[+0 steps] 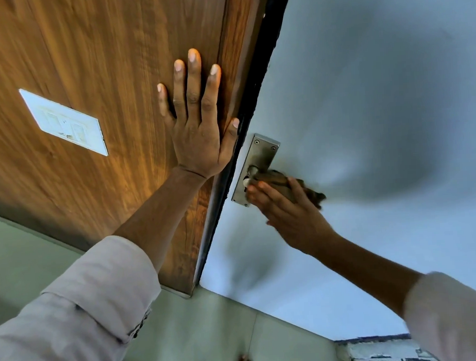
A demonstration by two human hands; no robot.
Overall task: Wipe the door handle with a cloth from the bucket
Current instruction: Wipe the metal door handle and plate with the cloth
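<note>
The metal door handle (254, 171) juts from a steel backplate (260, 157) on the pale blue-grey door (365, 104). My right hand (288, 216) is wrapped around the lever with a brownish cloth (313, 197) pressed against it; most of the lever is hidden under the cloth and my fingers. My left hand (198, 130) lies flat with fingers spread on the wood-grain panel (101, 63) beside the door's edge, holding nothing. The bucket is not in view.
A white switch plate (65, 121) is set in the wooden panel at the left. A dark gap (256, 77) runs between panel and door. Grey-green floor tiles (211, 333) lie below, and a pale ledge (383, 350) shows at the lower right.
</note>
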